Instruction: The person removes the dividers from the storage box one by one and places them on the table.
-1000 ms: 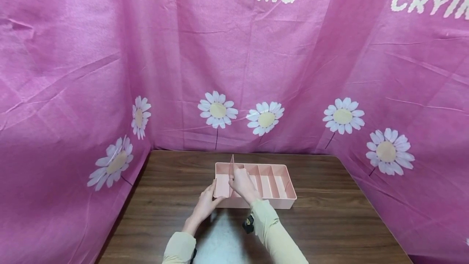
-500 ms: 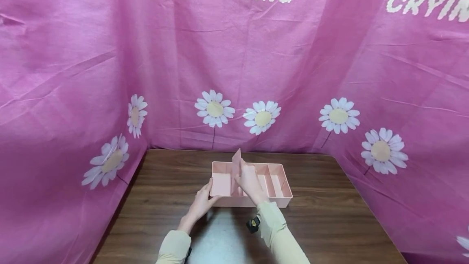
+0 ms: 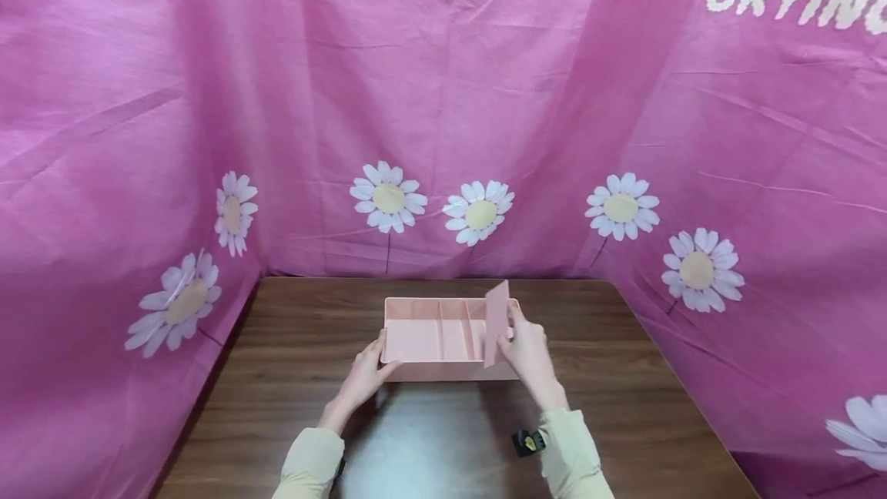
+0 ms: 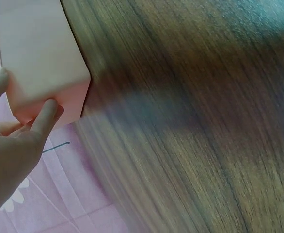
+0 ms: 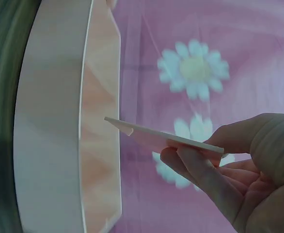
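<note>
On the table stands a long pale pink organizer box (image 3: 443,372) with upright dividers inside, seen in the head view. My left hand (image 3: 365,377) holds its left end, the thumb at the front rim and the fingers at the end wall, as the left wrist view also shows on the box (image 4: 47,53). With thumb and fingers my right hand (image 3: 529,349) pinches a thin pink divider panel (image 3: 497,323). That panel is held upright at the box's right part and hides some of it. In the right wrist view the divider panel (image 5: 171,138) appears nearly edge-on, its far end overlapping the box's inside.
Beneath the box lies a dark wood-grain table (image 3: 610,406) with a bright reflection in front. Pink cloth (image 3: 443,98) printed with daisies and lettering surrounds its back and sides. One divider (image 3: 440,329) stands in the box, with a wide compartment to its left.
My right hand has lifted the divider panel up from the box's left part and carried it to the right. My left hand stays at the left end. The head view has shifted slightly.
</note>
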A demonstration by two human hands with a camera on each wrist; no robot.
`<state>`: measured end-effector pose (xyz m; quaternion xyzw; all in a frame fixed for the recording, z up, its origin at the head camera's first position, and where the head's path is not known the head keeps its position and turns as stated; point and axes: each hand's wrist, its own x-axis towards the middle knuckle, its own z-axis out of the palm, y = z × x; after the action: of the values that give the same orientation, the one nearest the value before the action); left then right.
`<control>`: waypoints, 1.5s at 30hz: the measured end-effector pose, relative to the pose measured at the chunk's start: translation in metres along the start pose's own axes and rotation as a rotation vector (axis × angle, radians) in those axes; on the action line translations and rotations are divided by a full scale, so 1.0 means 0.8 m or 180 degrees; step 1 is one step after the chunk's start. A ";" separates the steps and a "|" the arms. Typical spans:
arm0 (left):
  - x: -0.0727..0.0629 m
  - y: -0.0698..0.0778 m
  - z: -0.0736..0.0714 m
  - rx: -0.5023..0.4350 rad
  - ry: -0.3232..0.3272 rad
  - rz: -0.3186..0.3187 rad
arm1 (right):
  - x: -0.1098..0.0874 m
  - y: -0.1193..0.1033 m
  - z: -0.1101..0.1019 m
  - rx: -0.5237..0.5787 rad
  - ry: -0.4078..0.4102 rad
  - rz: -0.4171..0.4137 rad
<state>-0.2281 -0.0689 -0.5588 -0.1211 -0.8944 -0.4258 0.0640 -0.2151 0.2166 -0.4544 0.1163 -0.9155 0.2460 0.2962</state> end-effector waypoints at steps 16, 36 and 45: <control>-0.002 0.003 -0.005 0.0096 -0.0078 -0.0023 | -0.115 0.101 -0.086 -0.0280 -0.0389 0.0903; 0.000 0.004 -0.003 0.0235 -0.0081 0.0013 | -0.218 0.155 -0.085 0.0013 -0.0824 0.1784; -0.003 0.004 -0.001 0.0207 -0.0136 -0.0042 | -0.236 0.156 -0.064 -0.0189 -0.0981 0.2114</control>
<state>-0.2250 -0.0678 -0.5560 -0.1222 -0.9097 -0.3943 0.0460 -0.0842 0.3621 -0.5787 -0.1602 -0.9440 0.2816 0.0621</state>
